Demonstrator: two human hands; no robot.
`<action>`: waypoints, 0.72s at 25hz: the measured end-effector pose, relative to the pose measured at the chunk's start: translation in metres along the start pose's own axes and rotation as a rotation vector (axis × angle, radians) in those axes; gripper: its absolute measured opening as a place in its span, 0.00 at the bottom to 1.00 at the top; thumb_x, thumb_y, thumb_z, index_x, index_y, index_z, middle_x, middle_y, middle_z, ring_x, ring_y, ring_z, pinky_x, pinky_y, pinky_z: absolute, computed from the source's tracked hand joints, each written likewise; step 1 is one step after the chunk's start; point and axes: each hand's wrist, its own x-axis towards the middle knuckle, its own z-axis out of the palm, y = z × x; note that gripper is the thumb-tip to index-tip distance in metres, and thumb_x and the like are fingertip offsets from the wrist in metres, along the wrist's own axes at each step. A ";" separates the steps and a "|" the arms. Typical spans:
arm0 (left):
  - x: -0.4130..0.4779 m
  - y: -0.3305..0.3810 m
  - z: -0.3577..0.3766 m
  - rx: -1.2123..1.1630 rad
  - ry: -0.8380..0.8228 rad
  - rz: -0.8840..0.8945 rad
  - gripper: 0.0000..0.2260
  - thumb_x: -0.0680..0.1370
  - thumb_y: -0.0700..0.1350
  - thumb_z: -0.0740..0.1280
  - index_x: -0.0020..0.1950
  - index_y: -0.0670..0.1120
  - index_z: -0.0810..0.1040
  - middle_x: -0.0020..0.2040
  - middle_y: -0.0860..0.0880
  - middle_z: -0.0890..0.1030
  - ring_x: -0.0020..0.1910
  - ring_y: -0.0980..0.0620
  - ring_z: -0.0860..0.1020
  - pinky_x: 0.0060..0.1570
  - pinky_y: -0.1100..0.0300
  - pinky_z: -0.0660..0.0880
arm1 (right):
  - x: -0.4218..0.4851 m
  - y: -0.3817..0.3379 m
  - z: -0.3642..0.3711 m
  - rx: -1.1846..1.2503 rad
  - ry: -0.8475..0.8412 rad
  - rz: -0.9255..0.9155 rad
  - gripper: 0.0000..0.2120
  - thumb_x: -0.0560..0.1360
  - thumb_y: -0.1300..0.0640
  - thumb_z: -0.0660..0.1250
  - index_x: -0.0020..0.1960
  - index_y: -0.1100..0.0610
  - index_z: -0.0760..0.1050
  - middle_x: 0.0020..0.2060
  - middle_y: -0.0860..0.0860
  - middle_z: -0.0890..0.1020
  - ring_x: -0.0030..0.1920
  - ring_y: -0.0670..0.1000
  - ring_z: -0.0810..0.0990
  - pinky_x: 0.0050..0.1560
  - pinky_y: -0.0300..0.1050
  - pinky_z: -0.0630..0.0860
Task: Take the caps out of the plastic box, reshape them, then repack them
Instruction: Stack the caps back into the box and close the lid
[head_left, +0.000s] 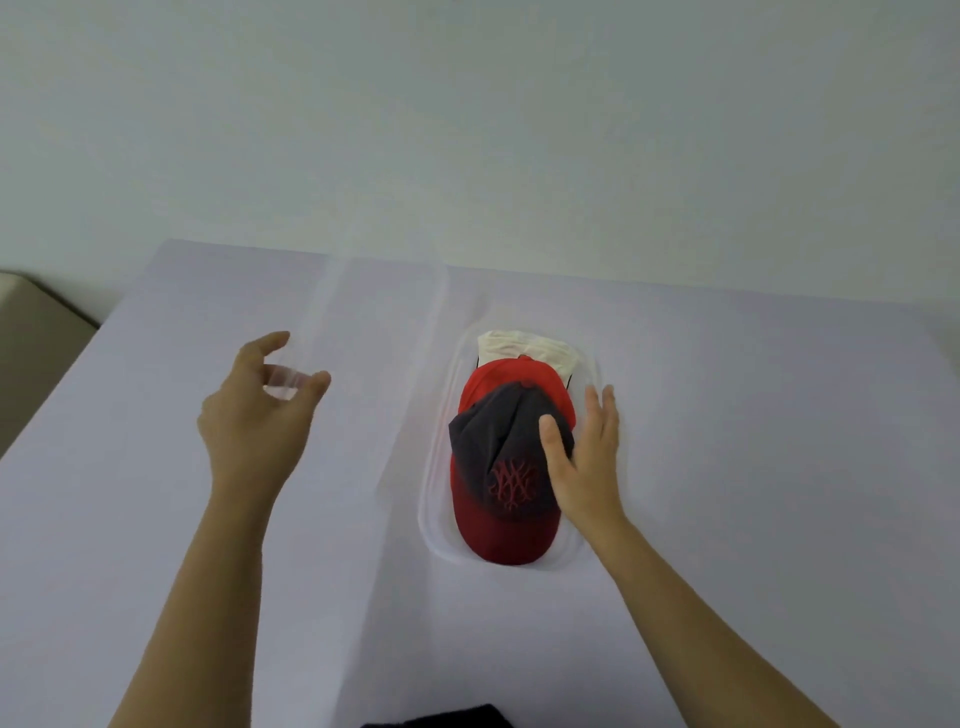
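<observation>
A clear plastic box (429, 525) lies on the lilac table, right of centre. Three caps are nested in it. Nearest is a dark grey cap (498, 447) with a dark red brim and a red stitched logo. A red cap (493, 376) sits behind it, and a cream cap (524, 345) is at the far end. My right hand (584, 457) is flat with straight fingers along the box's right side, its thumb touching the grey cap's crown. My left hand (254, 400) is left of the box, fingers curled round the edge of the clear lid (374, 332), which looks blurred.
The lilac table cover (753, 467) reaches a pale wall at the back. Its left edge drops off beside a beige surface (31, 353). A black object (441, 719) pokes in at the bottom edge, near me.
</observation>
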 end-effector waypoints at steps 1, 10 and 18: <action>-0.009 0.010 -0.007 -0.110 -0.006 -0.004 0.20 0.74 0.47 0.70 0.64 0.53 0.72 0.41 0.54 0.78 0.43 0.49 0.77 0.52 0.56 0.71 | -0.003 -0.017 -0.001 0.111 -0.001 -0.011 0.32 0.78 0.43 0.57 0.76 0.51 0.49 0.76 0.46 0.54 0.74 0.42 0.52 0.72 0.40 0.51; -0.037 0.021 0.039 -0.483 -0.473 -0.196 0.24 0.73 0.52 0.69 0.66 0.50 0.65 0.55 0.47 0.80 0.45 0.49 0.82 0.51 0.50 0.79 | -0.006 -0.046 -0.036 0.481 -0.011 0.153 0.27 0.73 0.43 0.65 0.69 0.47 0.64 0.59 0.47 0.77 0.59 0.48 0.77 0.56 0.41 0.76; -0.049 -0.026 0.127 -0.112 -0.593 -0.062 0.30 0.79 0.52 0.61 0.77 0.45 0.54 0.76 0.46 0.60 0.74 0.46 0.60 0.71 0.51 0.59 | -0.007 0.026 -0.016 0.235 0.048 0.283 0.27 0.78 0.49 0.62 0.74 0.54 0.60 0.71 0.52 0.66 0.69 0.48 0.65 0.64 0.38 0.61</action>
